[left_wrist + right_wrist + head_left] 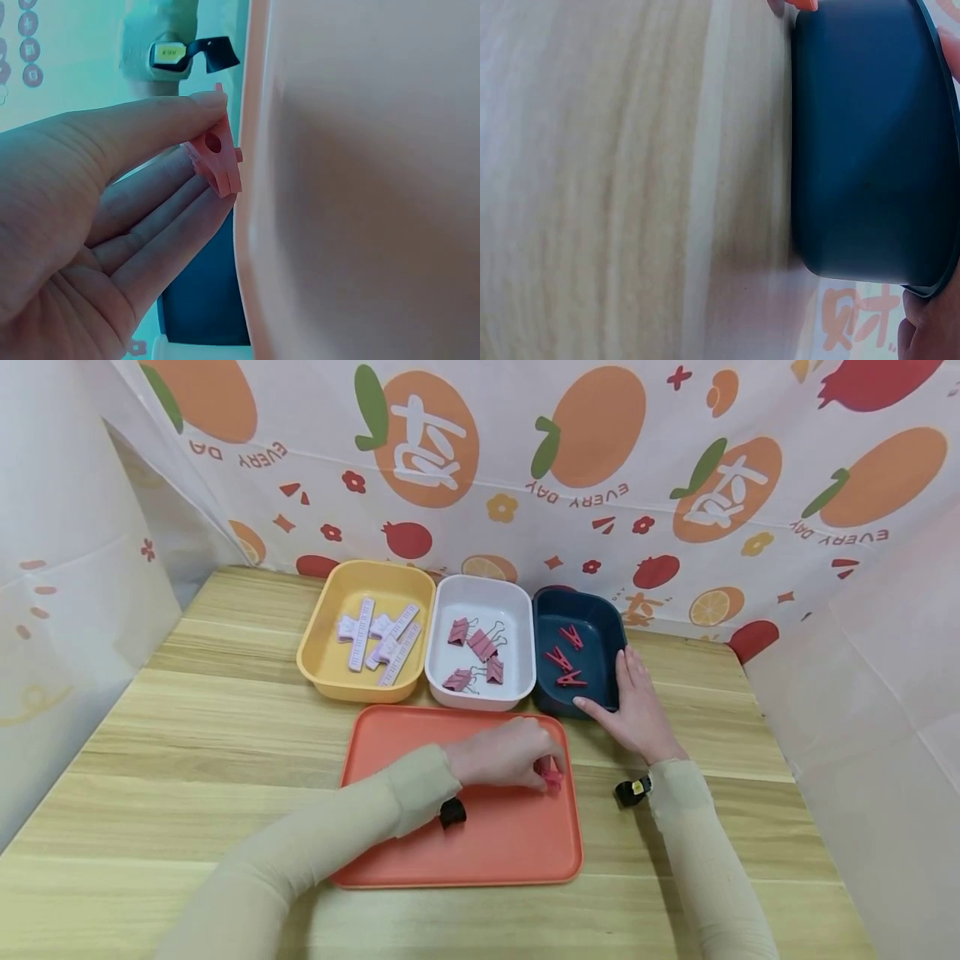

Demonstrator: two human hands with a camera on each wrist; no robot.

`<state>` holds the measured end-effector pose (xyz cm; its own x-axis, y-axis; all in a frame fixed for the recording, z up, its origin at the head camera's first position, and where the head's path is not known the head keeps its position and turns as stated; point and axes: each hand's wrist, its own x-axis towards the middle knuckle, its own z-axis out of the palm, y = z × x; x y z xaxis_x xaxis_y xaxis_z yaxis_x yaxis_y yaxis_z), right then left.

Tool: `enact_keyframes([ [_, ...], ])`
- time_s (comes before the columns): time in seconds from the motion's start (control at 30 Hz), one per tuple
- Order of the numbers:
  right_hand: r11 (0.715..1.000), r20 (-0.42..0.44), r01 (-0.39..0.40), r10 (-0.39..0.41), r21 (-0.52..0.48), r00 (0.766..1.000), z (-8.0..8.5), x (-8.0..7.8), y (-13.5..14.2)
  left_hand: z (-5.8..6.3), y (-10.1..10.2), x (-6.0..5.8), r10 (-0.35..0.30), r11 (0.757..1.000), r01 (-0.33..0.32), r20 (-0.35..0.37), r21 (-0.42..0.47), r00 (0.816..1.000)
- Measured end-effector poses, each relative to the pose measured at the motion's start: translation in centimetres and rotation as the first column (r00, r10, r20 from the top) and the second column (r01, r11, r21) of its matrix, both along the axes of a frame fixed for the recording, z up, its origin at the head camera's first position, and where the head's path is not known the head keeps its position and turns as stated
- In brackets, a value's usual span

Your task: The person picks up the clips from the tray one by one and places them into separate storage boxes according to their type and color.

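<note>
My left hand (517,758) pinches a small red clothespin (551,774) over the right side of the orange tray (420,852). In the left wrist view the clothespin (214,154) sits between thumb and fingertips beside the tray's rim (251,187). My right hand (630,702) rests with straight fingers against the dark blue bin (592,610), thumb at its front corner. That bin holds three red clothespins (564,658). The right wrist view shows the bin's outer wall (862,150) on the wooden table.
A white bin (517,610) with pink binder clips (476,652) stands left of the blue bin. A yellow bin (330,635) with pink ruler-shaped clips (378,639) stands further left. A fruit-patterned cloth (525,460) walls in the wooden table (187,735) at back and sides.
</note>
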<state>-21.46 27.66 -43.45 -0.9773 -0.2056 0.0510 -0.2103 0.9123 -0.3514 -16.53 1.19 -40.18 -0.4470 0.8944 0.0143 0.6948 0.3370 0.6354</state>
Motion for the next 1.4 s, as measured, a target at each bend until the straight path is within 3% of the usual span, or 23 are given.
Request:
enact_keyframes([
  [0.3,1.000,0.006,0.003,-0.003,0.004,1.000,0.2,0.0,-0.1,0.4,-0.6,-1.0,0.047,0.997,-0.047,0.002,0.067,0.999],
  [0.57,1.000,-0.001,0.009,-0.009,0.012,1.000,0.1,0.0,-0.1,1.3,-0.8,-1.6,0.114,0.991,-0.114,0.007,0.074,0.993],
  [0.97,1.000,-0.005,0.013,-0.013,0.015,1.000,-0.2,0.0,0.0,1.7,-1.1,-2.2,0.162,0.981,-0.164,0.026,0.106,0.986],
  [1.2,1.000,-0.014,0.002,-0.002,0.014,1.000,-0.1,0.1,-0.1,2.4,-1.1,-3.0,0.224,0.963,-0.219,-0.019,0.155,0.974],
  [1.4,1.000,-0.016,-0.005,0.005,0.009,1.000,-0.1,0.1,-0.1,3.0,-0.8,-3.4,0.238,0.960,-0.230,-0.034,0.158,0.971],
])
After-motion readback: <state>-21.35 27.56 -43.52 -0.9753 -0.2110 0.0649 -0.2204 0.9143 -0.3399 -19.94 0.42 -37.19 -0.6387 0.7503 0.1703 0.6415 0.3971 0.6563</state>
